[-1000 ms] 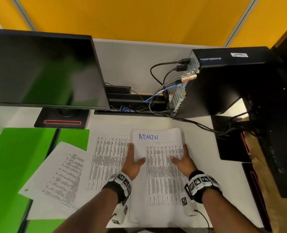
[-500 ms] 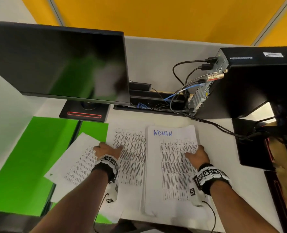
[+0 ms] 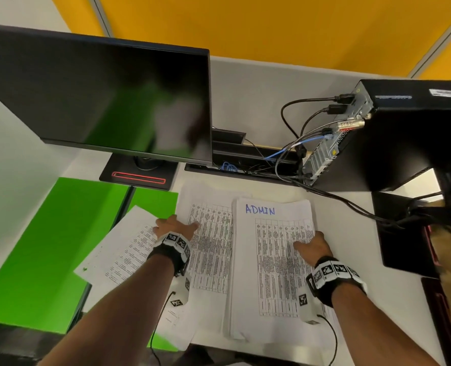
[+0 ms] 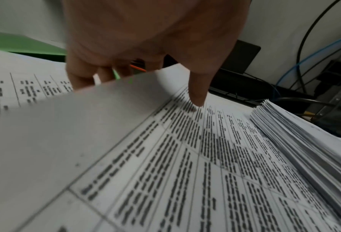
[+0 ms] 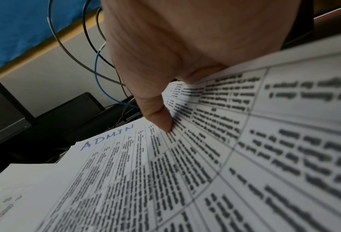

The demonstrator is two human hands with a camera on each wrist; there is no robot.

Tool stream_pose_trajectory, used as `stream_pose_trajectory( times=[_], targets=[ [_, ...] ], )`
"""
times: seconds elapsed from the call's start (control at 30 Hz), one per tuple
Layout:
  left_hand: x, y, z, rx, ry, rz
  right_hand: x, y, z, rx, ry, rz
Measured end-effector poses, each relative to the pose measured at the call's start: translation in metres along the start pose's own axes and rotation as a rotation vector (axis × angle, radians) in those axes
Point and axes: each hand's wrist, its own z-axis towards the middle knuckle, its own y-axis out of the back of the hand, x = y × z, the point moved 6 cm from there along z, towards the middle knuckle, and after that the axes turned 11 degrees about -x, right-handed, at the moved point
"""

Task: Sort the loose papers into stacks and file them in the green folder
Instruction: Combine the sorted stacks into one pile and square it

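A thick stack of papers [image 3: 271, 265] headed "ADMIN" is gripped at its right edge by the right hand [image 3: 312, 245], thumb on top and fingers tucked under the edge. Just left of the stack, a printed sheet [image 3: 211, 249] is pinched at its left edge by the left hand [image 3: 172, 227], thumb on the print and fingers curled beneath; a skewed sheet [image 3: 121, 249] lies further left of the stack, partly over the open green folder [image 3: 47, 247]. The stack's edges are seen fanned unevenly in the left wrist view. If the sheet is tugged, the papers under it may be dragged out of order. If the stack is lifted by one edge, it may splay and spill towards the cables [image 3: 351, 204] behind it.
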Motion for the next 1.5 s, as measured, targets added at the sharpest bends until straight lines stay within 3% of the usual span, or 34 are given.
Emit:
stream_pose_trajectory(
  times=[0.13, 0.27, 0.4, 0.53, 0.6, 0.7, 0.83, 0.9, 1.07, 1.13, 1.23, 1.4, 1.5],
  targets=[
    [0.008, 0.005, -0.012, -0.050, 0.087, 0.069, 0.002, -0.002, -0.001, 0.000, -0.004, -0.006],
    [0.010, -0.001, -0.008, 0.017, 0.171, -0.095, 0.002, -0.004, -0.001, -0.002, -0.009, -0.014],
    [0.008, -0.008, 0.001, 0.052, 0.059, -0.167, 0.001, -0.005, 0.001, 0.002, -0.007, -0.015],
    [0.012, 0.007, -0.005, -0.009, 0.002, -0.331, 0.003, -0.007, 0.007, 0.002, 0.005, -0.014],
    [0.026, 0.019, -0.005, -0.072, 0.052, -0.392, 0.005, -0.008, 0.012, 0.012, 0.016, -0.012],
    [0.073, 0.038, -0.002, -0.155, 0.271, -0.439, 0.010, -0.010, 0.018, 0.010, 0.018, -0.026],
    [0.139, 0.038, -0.008, -0.127, 0.414, -0.215, 0.026, -0.012, 0.017, 0.004, 0.018, -0.012],
    [0.161, 0.031, -0.015, -0.028, 0.388, 0.028, 0.033, -0.015, 0.017, 0.009, 0.023, -0.012],
    [0.162, 0.034, -0.035, -0.008, 0.262, 0.244, 0.050, -0.019, 0.012, 0.000, 0.045, -0.077],
    [0.160, 0.025, -0.033, 0.045, 0.167, 0.234, 0.054, -0.019, 0.011, -0.004, 0.062, -0.106],
    [0.162, 0.019, -0.029, 0.102, 0.153, 0.240, 0.053, -0.019, 0.010, 0.003, 0.052, -0.123],
    [0.163, 0.022, -0.029, 0.106, 0.202, 0.205, 0.054, -0.017, 0.006, -0.001, 0.049, -0.149],
    [0.171, 0.023, -0.033, 0.089, 0.304, 0.150, 0.055, -0.017, 0.004, 0.000, 0.046, -0.153]
  ],
)
